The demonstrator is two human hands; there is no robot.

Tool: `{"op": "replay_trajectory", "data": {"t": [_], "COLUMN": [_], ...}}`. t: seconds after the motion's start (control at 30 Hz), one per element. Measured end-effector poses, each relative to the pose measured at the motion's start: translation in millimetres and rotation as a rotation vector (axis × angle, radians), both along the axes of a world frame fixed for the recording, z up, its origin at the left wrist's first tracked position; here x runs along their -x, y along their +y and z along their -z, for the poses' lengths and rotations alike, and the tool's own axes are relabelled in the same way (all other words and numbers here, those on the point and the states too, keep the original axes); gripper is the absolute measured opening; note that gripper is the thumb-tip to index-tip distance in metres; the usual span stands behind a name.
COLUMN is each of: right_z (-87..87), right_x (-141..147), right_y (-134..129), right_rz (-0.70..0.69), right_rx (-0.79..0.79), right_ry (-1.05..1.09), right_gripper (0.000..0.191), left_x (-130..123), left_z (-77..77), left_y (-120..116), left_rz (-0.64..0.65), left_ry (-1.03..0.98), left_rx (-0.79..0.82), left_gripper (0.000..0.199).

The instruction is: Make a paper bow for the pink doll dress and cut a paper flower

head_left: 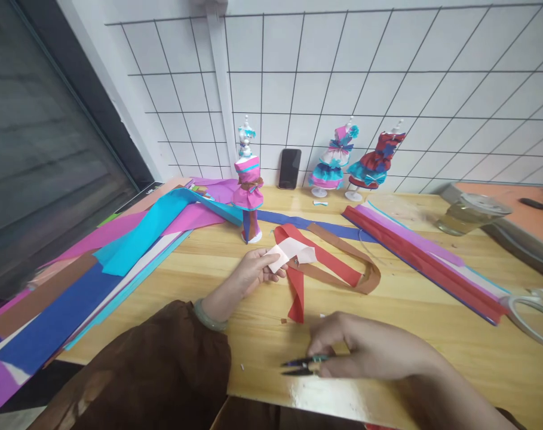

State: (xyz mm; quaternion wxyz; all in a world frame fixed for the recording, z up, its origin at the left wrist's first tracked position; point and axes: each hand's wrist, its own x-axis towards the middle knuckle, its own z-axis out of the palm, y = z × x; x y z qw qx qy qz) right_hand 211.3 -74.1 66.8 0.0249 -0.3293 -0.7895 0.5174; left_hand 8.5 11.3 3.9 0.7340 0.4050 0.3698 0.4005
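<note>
Where left hand (258, 270) pinches, paper (278, 259)

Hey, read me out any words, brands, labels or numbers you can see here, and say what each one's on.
No text can be read for certain.
Dark edge behind the strips on the left: small pale marks, perhaps lettering, too small to read.
Phone: dark screen, nothing readable.
Pale piece in the left hand: no text seen.
Cutters in the right hand: blurred, nothing readable.
</note>
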Motion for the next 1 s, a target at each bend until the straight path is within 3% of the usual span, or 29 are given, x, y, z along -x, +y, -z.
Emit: {"op": "replay_trajectory", "data": {"t": [0.13,0.33,0.43,0.57,0.63,0.77,1.0], "right_z": [13.8,37.4,38.6,33.4,32.2,35.0,38.1], "right_x": [3.2,6.9,9.0,12.9,14.9,18.4,22.5], "right_y": [15.4,30.6,32.2,31.9,31.3,29.5,27.9], "right_rz": [0.386,0.682,0.732,0.735,0.726,0.759,0.804], "right_rx": [0.169,0.209,0.148,-0.129,-0.178,-0.046,0.133], "right_ry": [0.313,0.425,0.34,0.313,0.307,0.284,0.352], "right_gripper": [0.022,0.03,0.037,0.035,0.036,0.046,0.045], "left_x": [1.1,0.9,0.4,-1.5,-3.4,-7.7,-14.0], "left_z": [-0.1,0.4,-1.1,-3.4,-3.9,-3.1,-1.4], "left_y": [-0.1,0.2,0.3,-1.0,-2.9,-7.3,-12.9], "left_rz": [0.007,-0.024,-0.048,-0.059,-0.057,-0.046,-0.007], "left_ry": [-0.058,-0.075,-0.074,-0.077,-0.074,-0.072,-0.11], "left_rx": [-0.016,-0.025,-0.027,-0.029,-0.032,-0.038,-0.081], "left_gripper": [0.023,0.022,0.022,0.022,0.022,0.025,0.022]}}
